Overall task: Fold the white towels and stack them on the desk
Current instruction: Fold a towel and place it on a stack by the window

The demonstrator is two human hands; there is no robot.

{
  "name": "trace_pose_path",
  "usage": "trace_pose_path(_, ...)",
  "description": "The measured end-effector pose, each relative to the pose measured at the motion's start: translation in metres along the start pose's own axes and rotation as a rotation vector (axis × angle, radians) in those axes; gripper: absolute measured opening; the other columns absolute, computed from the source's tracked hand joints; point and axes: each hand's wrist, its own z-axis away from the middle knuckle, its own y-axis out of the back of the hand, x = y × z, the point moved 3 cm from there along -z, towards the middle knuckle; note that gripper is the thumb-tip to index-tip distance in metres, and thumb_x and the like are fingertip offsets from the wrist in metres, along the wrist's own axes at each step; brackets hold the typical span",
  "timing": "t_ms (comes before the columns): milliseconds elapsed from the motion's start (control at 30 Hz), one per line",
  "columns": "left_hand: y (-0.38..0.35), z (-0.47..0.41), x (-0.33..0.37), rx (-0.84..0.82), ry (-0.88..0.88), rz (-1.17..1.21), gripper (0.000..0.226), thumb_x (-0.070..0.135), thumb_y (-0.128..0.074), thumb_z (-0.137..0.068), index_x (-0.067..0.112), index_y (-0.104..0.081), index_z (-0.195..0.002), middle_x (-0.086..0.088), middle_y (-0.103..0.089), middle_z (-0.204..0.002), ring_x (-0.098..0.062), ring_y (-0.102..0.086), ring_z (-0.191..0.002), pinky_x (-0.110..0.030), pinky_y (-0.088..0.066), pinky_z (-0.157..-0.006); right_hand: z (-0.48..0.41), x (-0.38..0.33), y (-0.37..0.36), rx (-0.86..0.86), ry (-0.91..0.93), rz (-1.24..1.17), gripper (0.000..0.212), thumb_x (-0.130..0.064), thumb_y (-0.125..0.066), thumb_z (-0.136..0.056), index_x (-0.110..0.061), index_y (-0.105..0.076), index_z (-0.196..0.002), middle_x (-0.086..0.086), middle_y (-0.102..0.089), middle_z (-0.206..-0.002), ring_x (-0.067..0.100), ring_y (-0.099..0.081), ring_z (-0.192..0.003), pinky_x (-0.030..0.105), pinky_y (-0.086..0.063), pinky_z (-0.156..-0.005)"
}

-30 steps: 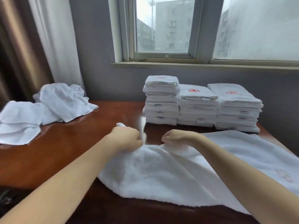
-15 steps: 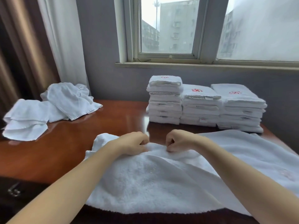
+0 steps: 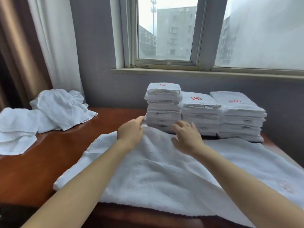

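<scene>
Your left hand (image 3: 130,132) and right hand (image 3: 185,137) rest spread on the flat towel (image 3: 164,178); three stacks (image 3: 202,112), centre right, are done; heap (image 3: 41,117) at left is unfolded

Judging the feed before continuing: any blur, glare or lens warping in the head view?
Head view: daylight from the window, no harsh shadows; soft sheen on the desk beside the loose towels; right hand slightly motion-blurred; window frame leans from the wide lens; folded stacks sharp.

Left hand (image 3: 130,132), right hand (image 3: 187,137) — on towel (image 3: 164,175)
</scene>
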Motion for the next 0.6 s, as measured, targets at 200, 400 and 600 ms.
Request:
trace_pose_path(200,-0.056,0.024,-0.014,-0.367,-0.024,-0.050,0.043,0.041,-0.032,-0.100,0.030,-0.045,-0.139,0.003,-0.045,-0.147,-0.019,-0.041,-0.135,-0.040,-0.036,-0.103,0.022,-0.016,-0.050,-0.547,0.044,-0.216,0.059,-0.050,-0.030,-0.101,-0.033,-0.015,-0.155,-0.003,-0.002,-0.165,0.020,0.006,-0.151,0.053,0.007,-0.117)
trace_pose_path(400,-0.073,0.020,-0.037,-0.401,-0.071,-0.093,0.056,0.049,-0.023,-0.103,0.031,-0.019,-0.155,0.002,-0.006,-0.165,-0.014,-0.002,-0.151,-0.043,-0.003,-0.121,0.011,-0.014,-0.077,-0.376,0.025,-0.161,0.061,-0.058,-0.020,-0.097,-0.039,-0.010,-0.154,-0.007,0.000,-0.164,0.021,0.007,-0.150,0.058,0.007,-0.115)
trace_pose_path(600,-0.058,0.015,-0.043,-0.263,-0.039,0.101,0.045,0.038,-0.036,-0.104,0.026,-0.044,-0.146,0.004,-0.033,-0.158,-0.015,-0.029,-0.145,-0.036,-0.022,-0.118,0.000,-0.013,-0.072,-0.343,0.027,-0.199,0.057,-0.055,-0.027,-0.098,-0.038,-0.020,-0.153,-0.005,-0.008,-0.164,0.020,0.001,-0.150,0.055,0.005,-0.118)
